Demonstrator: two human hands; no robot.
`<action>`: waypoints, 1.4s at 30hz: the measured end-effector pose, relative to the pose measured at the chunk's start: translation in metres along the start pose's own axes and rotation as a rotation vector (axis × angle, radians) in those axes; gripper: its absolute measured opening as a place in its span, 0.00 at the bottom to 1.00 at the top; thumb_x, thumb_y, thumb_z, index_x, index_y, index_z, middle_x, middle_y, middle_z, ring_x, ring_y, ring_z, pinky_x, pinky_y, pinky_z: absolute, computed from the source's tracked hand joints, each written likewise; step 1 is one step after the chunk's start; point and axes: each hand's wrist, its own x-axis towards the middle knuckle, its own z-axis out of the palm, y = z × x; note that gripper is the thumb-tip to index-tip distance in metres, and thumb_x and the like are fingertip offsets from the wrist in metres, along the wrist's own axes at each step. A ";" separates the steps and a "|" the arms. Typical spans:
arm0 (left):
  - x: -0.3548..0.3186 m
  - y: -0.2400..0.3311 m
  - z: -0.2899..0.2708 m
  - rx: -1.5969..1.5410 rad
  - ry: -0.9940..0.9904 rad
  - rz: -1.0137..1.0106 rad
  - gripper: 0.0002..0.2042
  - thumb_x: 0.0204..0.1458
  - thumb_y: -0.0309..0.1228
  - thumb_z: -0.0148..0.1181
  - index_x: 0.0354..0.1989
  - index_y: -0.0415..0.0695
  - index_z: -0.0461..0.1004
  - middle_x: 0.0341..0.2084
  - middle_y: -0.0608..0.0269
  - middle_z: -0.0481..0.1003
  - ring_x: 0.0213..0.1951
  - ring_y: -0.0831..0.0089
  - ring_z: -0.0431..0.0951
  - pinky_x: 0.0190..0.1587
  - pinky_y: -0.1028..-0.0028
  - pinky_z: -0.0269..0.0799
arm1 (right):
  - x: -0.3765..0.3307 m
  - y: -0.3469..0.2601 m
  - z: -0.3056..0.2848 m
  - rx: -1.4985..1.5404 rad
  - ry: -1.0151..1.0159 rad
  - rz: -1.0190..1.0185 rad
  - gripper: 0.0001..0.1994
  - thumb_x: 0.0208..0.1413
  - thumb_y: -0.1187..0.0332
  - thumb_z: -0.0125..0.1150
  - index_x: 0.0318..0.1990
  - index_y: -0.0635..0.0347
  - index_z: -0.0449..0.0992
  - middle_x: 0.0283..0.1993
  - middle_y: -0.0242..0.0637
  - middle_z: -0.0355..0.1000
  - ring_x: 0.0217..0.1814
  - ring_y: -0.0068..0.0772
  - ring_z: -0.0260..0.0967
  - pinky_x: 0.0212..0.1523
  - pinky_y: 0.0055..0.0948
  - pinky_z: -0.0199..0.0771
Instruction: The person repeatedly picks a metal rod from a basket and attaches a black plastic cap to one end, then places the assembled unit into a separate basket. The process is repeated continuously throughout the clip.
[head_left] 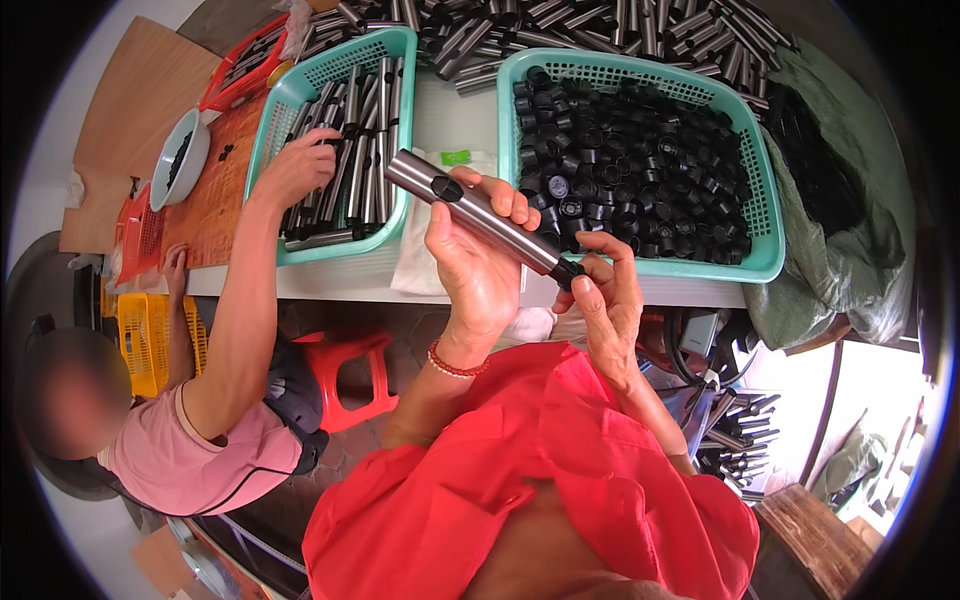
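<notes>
My left hand (478,255) is closed round a shiny metal tube (497,228) with an oval hole near its upper left end. The tube slants down to the right, above the table's front edge. At its lower right end sits a black plastic cap (568,273), partly inside the tube. The fingers and thumb of my right hand (608,290) pinch this cap. Just beyond my right hand stands a turquoise basket (640,265) heaped with black caps (640,170).
A second turquoise basket (262,165) holds metal tubes, and a co-worker's hand (298,165) reaches into it. More loose tubes (600,25) are piled at the back. A white bowl (200,150) and a red stool (350,372) are at left. Green sacking (840,240) hangs at right.
</notes>
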 end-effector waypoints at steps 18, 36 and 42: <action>-0.010 -0.004 -0.014 0.060 -0.045 -0.020 0.18 0.61 0.49 0.44 0.46 0.47 0.59 0.31 0.68 0.59 0.34 0.75 0.58 0.40 0.73 0.60 | -0.010 0.014 -0.012 -0.292 -0.021 -0.216 0.25 0.52 0.70 0.63 0.54 0.66 0.59 0.34 0.42 0.72 0.30 0.32 0.73 0.33 0.28 0.73; -0.019 -0.002 -0.007 0.267 -0.306 0.022 0.22 0.58 0.54 0.43 0.47 0.49 0.55 0.27 0.64 0.63 0.31 0.70 0.65 0.41 0.67 0.64 | 0.005 -0.012 0.013 0.296 0.100 0.502 0.20 0.64 0.54 0.37 0.38 0.61 0.71 0.13 0.23 0.53 0.12 0.14 0.43 0.15 0.19 0.42; -0.022 -0.007 -0.012 0.204 -0.254 0.016 0.20 0.58 0.54 0.43 0.46 0.50 0.55 0.28 0.66 0.62 0.31 0.72 0.64 0.42 0.68 0.62 | 0.001 0.007 0.027 0.164 0.299 0.218 0.15 0.64 0.62 0.35 0.39 0.59 0.70 0.16 0.20 0.57 0.18 0.09 0.44 0.19 0.16 0.41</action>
